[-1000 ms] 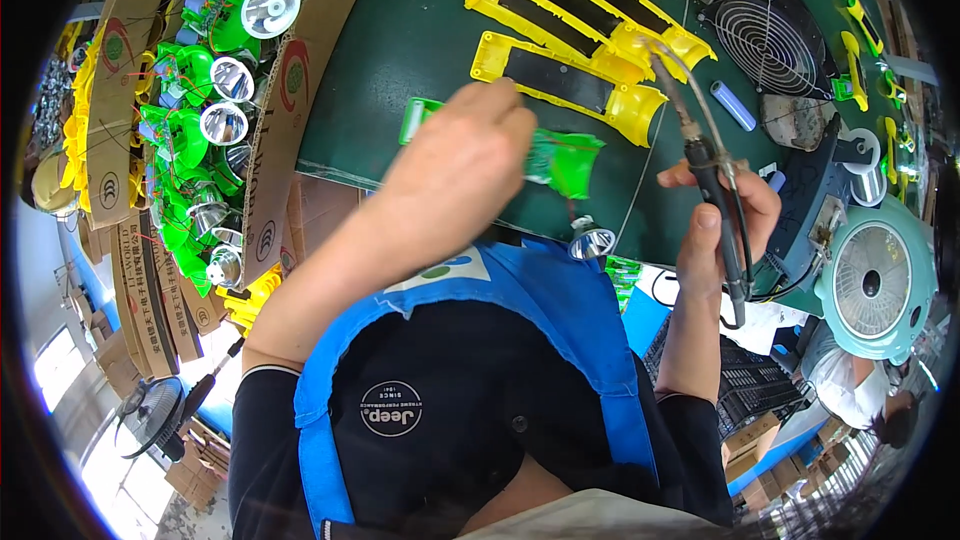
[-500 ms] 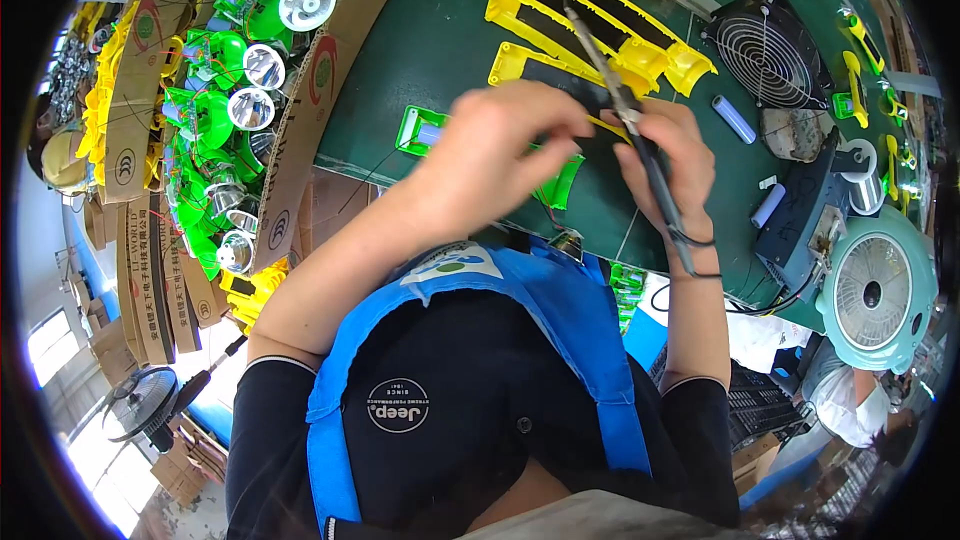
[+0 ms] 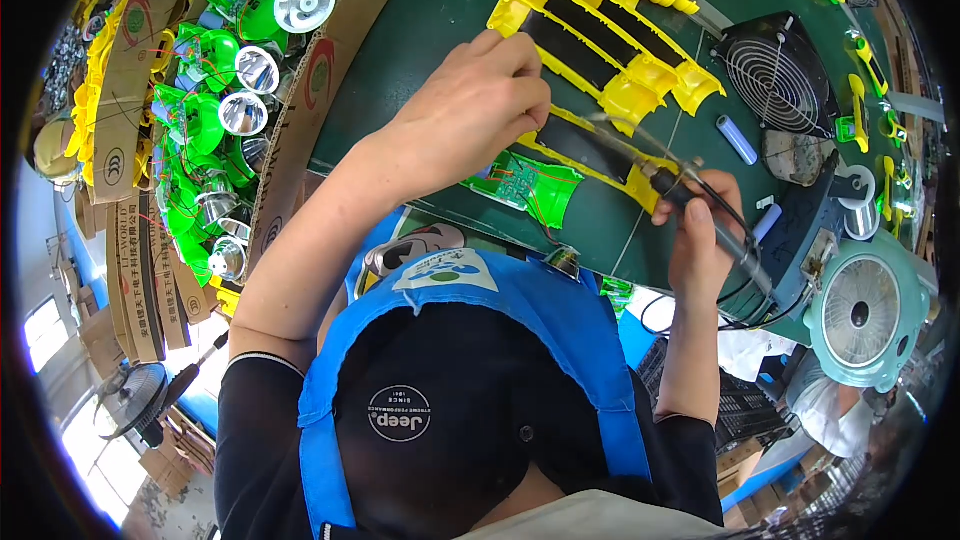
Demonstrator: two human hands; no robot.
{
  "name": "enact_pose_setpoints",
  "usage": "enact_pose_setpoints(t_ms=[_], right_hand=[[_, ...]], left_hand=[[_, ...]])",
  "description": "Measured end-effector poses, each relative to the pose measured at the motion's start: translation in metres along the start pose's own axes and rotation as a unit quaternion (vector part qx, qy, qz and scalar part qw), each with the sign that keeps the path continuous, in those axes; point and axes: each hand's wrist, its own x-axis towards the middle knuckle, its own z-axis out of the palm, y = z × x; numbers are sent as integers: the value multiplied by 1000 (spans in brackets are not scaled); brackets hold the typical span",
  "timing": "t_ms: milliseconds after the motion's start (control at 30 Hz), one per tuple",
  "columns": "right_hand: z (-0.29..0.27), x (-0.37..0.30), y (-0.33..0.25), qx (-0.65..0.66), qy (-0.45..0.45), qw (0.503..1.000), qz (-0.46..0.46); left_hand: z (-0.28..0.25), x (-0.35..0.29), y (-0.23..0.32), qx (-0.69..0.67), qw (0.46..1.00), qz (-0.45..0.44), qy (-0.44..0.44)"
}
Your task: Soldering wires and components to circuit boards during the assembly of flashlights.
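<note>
My left hand (image 3: 470, 105) is closed at the left end of the nearest yellow casing (image 3: 590, 155), which has a dark strip along its middle; the fingertips partly hide that end. In my right hand (image 3: 705, 230) is a soldering iron (image 3: 725, 230), its handle slanting toward the lower right and its blurred tip over the yellow casing. Close to my body, just below the left hand, lies a green casing (image 3: 553, 195) with a circuit board (image 3: 515, 180) and thin wires. A silver reflector (image 3: 563, 260) sits at the table edge beside it.
More yellow casings (image 3: 590, 45) lie farther back. A black fan (image 3: 775, 70), a blue battery cell (image 3: 737, 140), a soldering station (image 3: 800, 240) and a teal fan (image 3: 868, 310) stand to the right. At left, a cardboard box (image 3: 305, 130) holds several green lamp parts (image 3: 215, 120).
The nearest yellow casing has come toward me and to the right. My left hand has moved up to its end; my right hand has lowered rightward with the soldering iron.
</note>
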Motion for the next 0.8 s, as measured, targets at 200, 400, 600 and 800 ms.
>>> enact_pose_setpoints(t_ms=[200, 400, 600, 800], right_hand=[[5, 16, 2, -22, -13, 993, 113], [4, 20, 1, -21, -39, 989, 142], [4, 21, -1, -41, -45, 986, 156], [8, 20, -2, -46, -40, 987, 152]], left_hand=[[3, 4, -4, 62, 996, 34, -53], [3, 5, -6, 69, 995, 44, -51], [2, 7, -4, 95, 992, 69, -44], [4, 6, -5, 101, 992, 68, -44]])
